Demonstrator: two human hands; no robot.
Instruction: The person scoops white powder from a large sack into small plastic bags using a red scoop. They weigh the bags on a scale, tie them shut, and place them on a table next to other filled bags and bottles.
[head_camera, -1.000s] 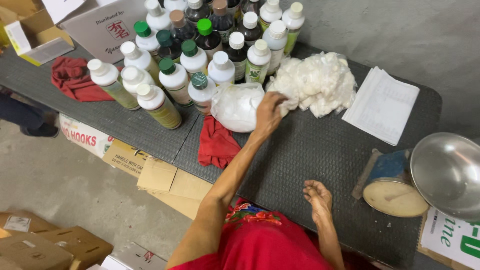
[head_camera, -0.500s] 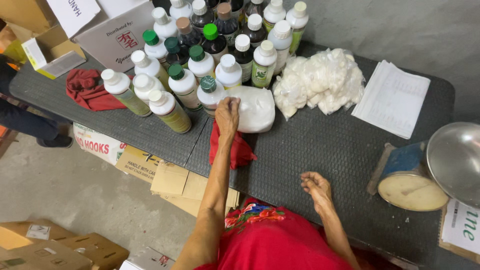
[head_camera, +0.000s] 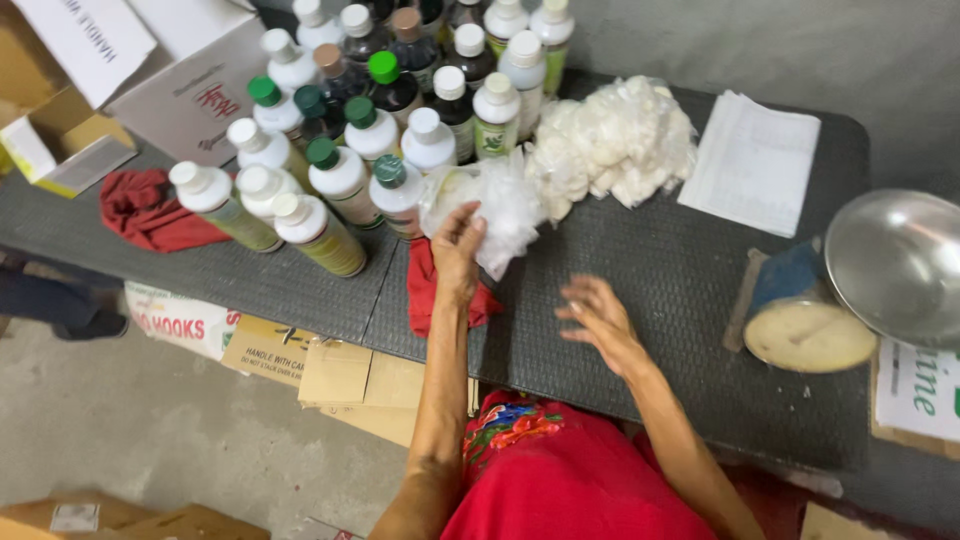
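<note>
My left hand (head_camera: 458, 246) grips a crumpled clear plastic bag (head_camera: 500, 205) just above the dark table (head_camera: 300, 285), beside several capped bottles (head_camera: 370, 150). A red cloth (head_camera: 430, 290) lies under that hand at the table's near edge. My right hand (head_camera: 598, 322) hovers over the table with fingers spread and nothing in it. A heap of white cotton-like stuff (head_camera: 615, 140) sits right behind the bag.
A stack of white paper (head_camera: 755, 165) lies at the back right. A metal bowl on a weighing scale (head_camera: 850, 300) stands at the right edge. Another red cloth (head_camera: 150, 210) lies far left. Cardboard boxes (head_camera: 330, 365) sit under the table.
The left hand has lifted the plastic bag off the table. The right hand has risen from the table's near edge and moved forward towards the bag.
</note>
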